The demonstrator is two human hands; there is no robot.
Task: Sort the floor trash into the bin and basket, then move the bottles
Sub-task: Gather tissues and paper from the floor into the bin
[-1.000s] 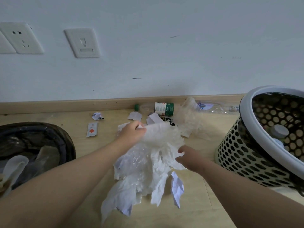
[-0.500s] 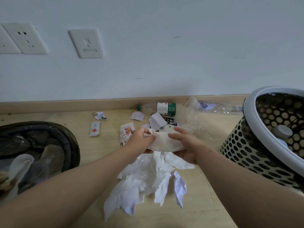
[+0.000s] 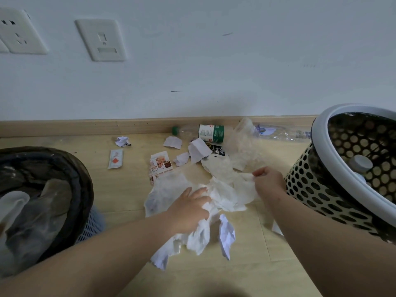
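A heap of white tissue and thin plastic [image 3: 227, 194] lies on the wooden floor in the middle. My left hand [image 3: 189, 207] presses down on its left part, fingers curled into the paper. My right hand [image 3: 267, 179] pinches the heap's right edge beside the perforated basket [image 3: 321, 194], which holds a white-capped bottle [image 3: 361, 163]. A bin lined with a black bag [image 3: 83, 189] stands at the left, with plastic inside. A green-labelled clear bottle [image 3: 211, 132] and a second clear bottle [image 3: 278, 132] lie along the skirting board.
Small scraps lie scattered further back: a crumpled paper ball [image 3: 122, 141], a sachet with a red mark [image 3: 115, 159], a printed leaflet [image 3: 160, 166], white paper pieces [image 3: 198, 148] and a crumpled clear bag [image 3: 244, 142]. The wall carries a socket and a switch plate.
The bundle that both hands held up has come down onto the floor and spread out. My left hand moved down onto it; my right hand moved right towards the basket.
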